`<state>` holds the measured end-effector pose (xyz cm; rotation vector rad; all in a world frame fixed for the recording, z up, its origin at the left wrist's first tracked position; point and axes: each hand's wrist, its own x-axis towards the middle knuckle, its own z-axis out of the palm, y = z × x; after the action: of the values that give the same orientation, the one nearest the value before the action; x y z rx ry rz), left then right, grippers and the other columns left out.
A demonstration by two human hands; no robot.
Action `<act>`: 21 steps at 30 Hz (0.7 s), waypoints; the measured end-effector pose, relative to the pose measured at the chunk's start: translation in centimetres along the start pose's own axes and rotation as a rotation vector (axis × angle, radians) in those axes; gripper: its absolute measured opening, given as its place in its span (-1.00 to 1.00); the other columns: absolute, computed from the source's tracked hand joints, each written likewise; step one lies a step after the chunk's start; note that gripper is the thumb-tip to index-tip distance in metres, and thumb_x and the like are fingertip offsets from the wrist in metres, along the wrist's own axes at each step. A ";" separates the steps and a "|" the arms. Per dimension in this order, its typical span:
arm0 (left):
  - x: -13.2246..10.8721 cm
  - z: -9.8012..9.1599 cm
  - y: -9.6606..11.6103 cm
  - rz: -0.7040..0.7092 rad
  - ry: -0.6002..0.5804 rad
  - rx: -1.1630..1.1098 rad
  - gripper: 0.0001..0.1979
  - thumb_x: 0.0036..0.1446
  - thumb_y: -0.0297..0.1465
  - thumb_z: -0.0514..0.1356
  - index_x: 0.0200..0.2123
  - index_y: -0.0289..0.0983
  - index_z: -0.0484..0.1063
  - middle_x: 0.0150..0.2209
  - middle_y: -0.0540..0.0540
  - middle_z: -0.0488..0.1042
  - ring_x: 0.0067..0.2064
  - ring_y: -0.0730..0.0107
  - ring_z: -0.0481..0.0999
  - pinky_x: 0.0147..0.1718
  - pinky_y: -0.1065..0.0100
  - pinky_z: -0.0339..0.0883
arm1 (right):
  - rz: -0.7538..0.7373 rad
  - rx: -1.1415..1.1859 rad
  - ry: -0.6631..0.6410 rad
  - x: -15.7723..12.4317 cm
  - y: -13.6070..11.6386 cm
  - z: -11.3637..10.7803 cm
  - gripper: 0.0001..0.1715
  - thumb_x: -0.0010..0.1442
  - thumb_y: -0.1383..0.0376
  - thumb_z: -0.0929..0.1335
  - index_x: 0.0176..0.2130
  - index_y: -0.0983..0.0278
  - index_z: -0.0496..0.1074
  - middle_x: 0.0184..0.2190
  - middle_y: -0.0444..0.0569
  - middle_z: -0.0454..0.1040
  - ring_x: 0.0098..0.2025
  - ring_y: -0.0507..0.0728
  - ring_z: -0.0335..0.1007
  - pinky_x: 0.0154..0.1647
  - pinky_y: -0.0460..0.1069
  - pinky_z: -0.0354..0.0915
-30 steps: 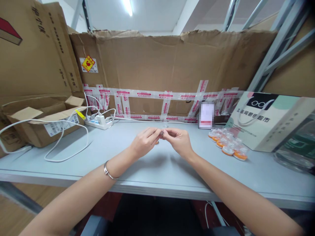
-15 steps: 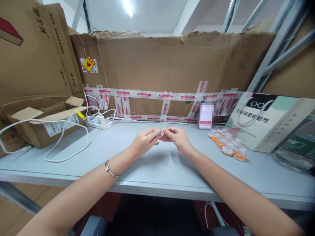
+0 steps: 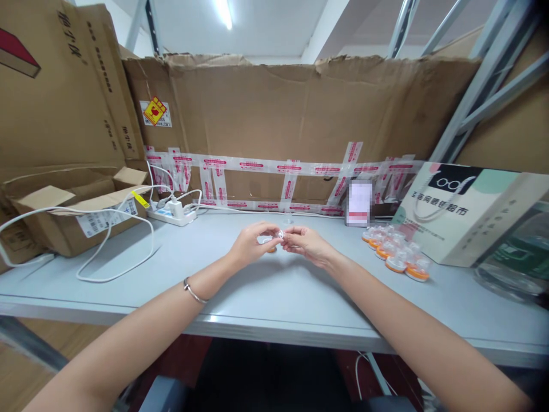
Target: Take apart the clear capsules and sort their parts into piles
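Observation:
Above the middle of the grey table (image 3: 274,303), my left hand (image 3: 252,243) and my right hand (image 3: 306,245) meet, fingertips pinched from both sides on a small clear piece (image 3: 280,234). Its exact kind is too small to make out. Just behind and below my left fingers shows part of a small orange-based object (image 3: 271,248), mostly hidden. Another small clear item (image 3: 288,221) lies on the table beyond my fingertips. To the right, several small clear-topped containers with orange and white bases (image 3: 397,252) stand in a cluster.
A phone-like device (image 3: 359,203) leans against the taped cardboard (image 3: 266,114) at the back. On the right are a paper bag (image 3: 446,212) and a large plastic bottle (image 3: 518,252). An open carton (image 3: 64,229), white cable (image 3: 115,279) and power strip (image 3: 171,214) occupy the left.
My left fingers have opened out from a flatter, closer grip, showing the small clear piece and the orange-based object more. My right fingers have shifted slightly around the piece.

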<state>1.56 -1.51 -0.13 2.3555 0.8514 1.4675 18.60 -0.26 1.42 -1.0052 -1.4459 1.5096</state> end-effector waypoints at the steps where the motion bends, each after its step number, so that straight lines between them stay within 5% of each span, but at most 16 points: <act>1: 0.0 0.0 0.0 0.000 0.021 0.017 -0.88 0.04 -0.40 0.18 -0.31 -0.30 0.41 -0.36 -0.06 0.44 -0.32 0.48 0.45 -0.27 0.42 0.41 | -0.022 0.008 0.026 0.1 0.1 0.0 -0.74 -0.19 0.25 0.48 -0.49 0.33 0.39 -0.61 -0.14 0.44 -0.55 -0.07 0.34 -0.42 -0.13 0.29; 7: 0.1 0.0 0.1 0.102 0.113 0.117 -0.90 0.06 -0.41 0.17 -0.32 -0.30 0.40 -0.37 -0.05 0.44 -0.33 0.49 0.43 -0.26 0.43 0.34 | 0.044 0.170 0.070 0.4 0.3 0.6 -0.80 -0.21 0.32 0.47 -0.53 0.36 0.40 -0.68 -0.18 0.36 -0.60 -0.12 0.25 -0.48 -0.16 0.23; 14: 0.2 0.2 -0.1 0.131 0.160 0.128 -0.90 0.07 -0.43 0.15 -0.30 -0.29 0.38 -0.36 -0.05 0.44 -0.31 0.48 0.43 -0.24 0.42 0.32 | -0.041 0.086 0.192 0.4 0.1 1.1 -0.88 -0.04 0.36 0.39 -0.52 0.33 0.35 -0.63 -0.15 0.36 -0.59 -0.09 0.26 -0.49 -0.16 0.26; 21: 0.3 -0.8 -0.2 0.177 0.243 0.155 -0.88 0.09 -0.46 0.12 -0.26 -0.29 0.37 -0.31 -0.08 0.43 -0.27 0.47 0.41 -0.20 0.38 0.30 | -0.047 -0.106 0.323 2.6 1.2 -3.8 -0.90 0.02 0.39 0.34 -0.52 0.32 0.36 -0.61 -0.10 0.39 -0.59 -0.06 0.26 -0.46 -0.12 0.28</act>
<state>0.87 -1.29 0.41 2.4512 0.8592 1.8515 21.19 3.54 0.06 -1.2086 -1.3173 1.1836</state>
